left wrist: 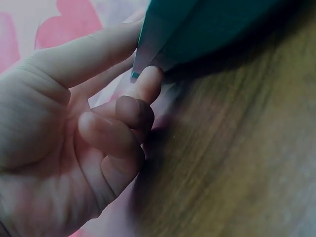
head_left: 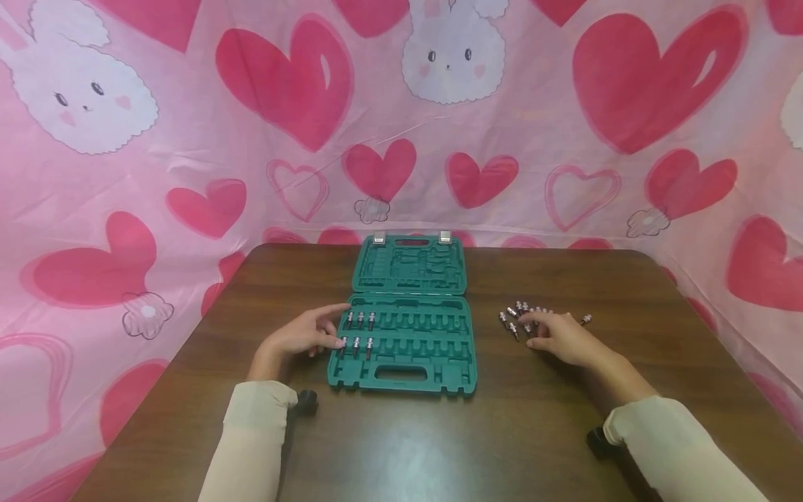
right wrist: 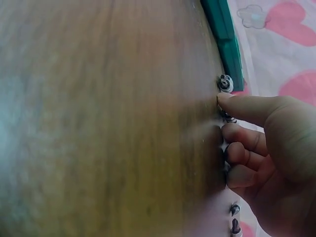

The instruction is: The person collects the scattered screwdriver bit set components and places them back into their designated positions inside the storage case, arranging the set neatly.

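A green plastic case (head_left: 442, 375) lies opened flat on the table, its lid (head_left: 408, 284) folded back. Three socket bits (head_left: 360, 321) stand in the left end of its upper row and three more socket bits (head_left: 356, 346) in the lower row. My left hand (head_left: 301, 331) grips the case's left edge, thumb and index finger over the rim, the other fingertips curled at the side wall (left wrist: 182, 39). To the right, my right hand (head_left: 564, 338) reaches over a loose pile of socket bits (head_left: 513, 329), thumb and fingers parted. Its fingers partly hide the pile.
One socket bit (head_left: 586, 319) lies apart, right of the pile. The brown wooden table (head_left: 401, 446) meets a pink curtain (head_left: 433, 132) with hearts and rabbits along its back edge. Dark wrist devices (head_left: 307, 402) sit at both sleeve cuffs.
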`<state>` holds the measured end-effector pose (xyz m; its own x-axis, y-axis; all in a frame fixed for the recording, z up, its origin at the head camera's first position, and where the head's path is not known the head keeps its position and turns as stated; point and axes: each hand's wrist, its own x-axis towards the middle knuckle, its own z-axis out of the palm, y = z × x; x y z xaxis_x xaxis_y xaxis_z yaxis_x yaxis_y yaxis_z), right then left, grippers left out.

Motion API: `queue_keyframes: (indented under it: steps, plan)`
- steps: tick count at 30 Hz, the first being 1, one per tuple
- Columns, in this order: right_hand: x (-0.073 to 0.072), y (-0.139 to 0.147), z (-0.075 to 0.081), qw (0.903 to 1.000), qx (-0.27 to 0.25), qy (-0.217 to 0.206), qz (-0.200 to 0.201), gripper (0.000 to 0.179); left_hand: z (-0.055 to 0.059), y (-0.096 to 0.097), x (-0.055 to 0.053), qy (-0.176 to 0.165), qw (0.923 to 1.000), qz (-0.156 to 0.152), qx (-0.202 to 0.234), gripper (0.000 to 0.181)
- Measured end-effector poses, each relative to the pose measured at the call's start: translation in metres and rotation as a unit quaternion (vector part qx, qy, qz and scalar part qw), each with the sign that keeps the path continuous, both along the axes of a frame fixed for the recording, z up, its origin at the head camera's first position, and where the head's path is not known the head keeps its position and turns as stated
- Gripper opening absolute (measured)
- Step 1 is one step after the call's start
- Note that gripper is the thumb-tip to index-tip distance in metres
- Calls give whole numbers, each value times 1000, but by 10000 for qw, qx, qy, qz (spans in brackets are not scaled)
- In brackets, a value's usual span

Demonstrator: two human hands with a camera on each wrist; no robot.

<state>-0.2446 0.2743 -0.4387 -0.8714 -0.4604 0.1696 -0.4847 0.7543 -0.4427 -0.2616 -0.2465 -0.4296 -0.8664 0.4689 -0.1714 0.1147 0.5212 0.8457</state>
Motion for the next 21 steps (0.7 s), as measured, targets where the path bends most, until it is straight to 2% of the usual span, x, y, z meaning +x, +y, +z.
queue_keyframes:
  steps: [13,21]
  plan:
    - [-1,-1,1,9998,-145,16,-117,30,-1,-1,-2,-334,9986,-66,412,82]
    - [2,-5,2,9990,-185,-230,-341,26,-7,-4,-3,-382,9977,-147,543,82]
